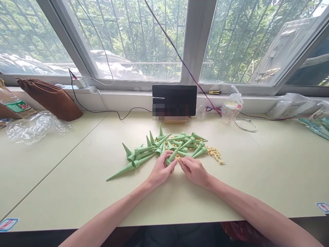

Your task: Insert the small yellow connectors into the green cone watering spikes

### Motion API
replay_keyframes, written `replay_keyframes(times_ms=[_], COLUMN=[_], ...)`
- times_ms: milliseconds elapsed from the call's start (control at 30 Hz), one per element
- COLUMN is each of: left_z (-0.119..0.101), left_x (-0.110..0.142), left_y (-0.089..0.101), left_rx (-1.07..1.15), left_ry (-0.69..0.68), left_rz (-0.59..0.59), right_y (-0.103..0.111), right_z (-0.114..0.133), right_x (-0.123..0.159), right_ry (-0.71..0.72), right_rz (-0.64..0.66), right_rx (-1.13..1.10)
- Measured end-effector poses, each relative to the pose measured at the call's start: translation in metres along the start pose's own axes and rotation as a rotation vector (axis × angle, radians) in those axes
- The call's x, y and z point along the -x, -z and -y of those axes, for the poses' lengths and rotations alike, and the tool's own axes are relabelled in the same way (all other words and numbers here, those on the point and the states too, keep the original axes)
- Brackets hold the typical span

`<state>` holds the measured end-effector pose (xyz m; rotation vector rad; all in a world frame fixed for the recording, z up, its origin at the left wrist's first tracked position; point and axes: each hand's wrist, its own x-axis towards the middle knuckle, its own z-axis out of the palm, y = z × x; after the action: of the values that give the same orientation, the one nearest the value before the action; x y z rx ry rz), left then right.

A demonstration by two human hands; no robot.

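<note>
A heap of green plastic cone spikes (164, 145) lies on the pale table (77, 178) in front of a dark tablet. My left hand (161, 170) is closed around the wide end of one green cone (173, 155), which points up and away. My right hand (194, 170) is pinched right next to that cone's mouth, fingertips on a small tan piece (178, 158) that I can barely make out. A scatter of small tan pieces (215, 153) lies to the right of the heap.
The dark tablet (174, 101) leans on the window ledge. A brown pouch (52, 98) and clear plastic (36, 126) lie at the left. A plastic bag with a cup (232, 107), a white cable (246, 125) and more bags (293, 105) are at the right.
</note>
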<state>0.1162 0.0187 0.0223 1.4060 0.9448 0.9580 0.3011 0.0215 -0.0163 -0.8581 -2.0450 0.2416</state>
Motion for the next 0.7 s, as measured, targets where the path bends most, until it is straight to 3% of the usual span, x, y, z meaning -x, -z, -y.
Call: replay_keyframes(times_ms=[100,333,533,700], left_z=[-0.001,0.000,0.001,0.002], left_x=[0.001,0.001,0.000,0.000], left_y=[0.000,0.000,0.000,0.001], left_rx=[0.014,-0.001,0.018,0.032], left_ry=[-0.008,-0.033,-0.024,-0.037], left_rz=[-0.009,0.016,0.004,0.067], right_y=[-0.001,0.001,0.002,0.006], right_z=[-0.001,0.004,0.007,0.011], right_x=[0.002,0.004,-0.001,-0.007], right_ry=[0.012,0.059,-0.042,-0.156], right_rz=[-0.015,0.095,-0.004,-0.036], right_rx=[0.040,0.070,-0.101,-0.225])
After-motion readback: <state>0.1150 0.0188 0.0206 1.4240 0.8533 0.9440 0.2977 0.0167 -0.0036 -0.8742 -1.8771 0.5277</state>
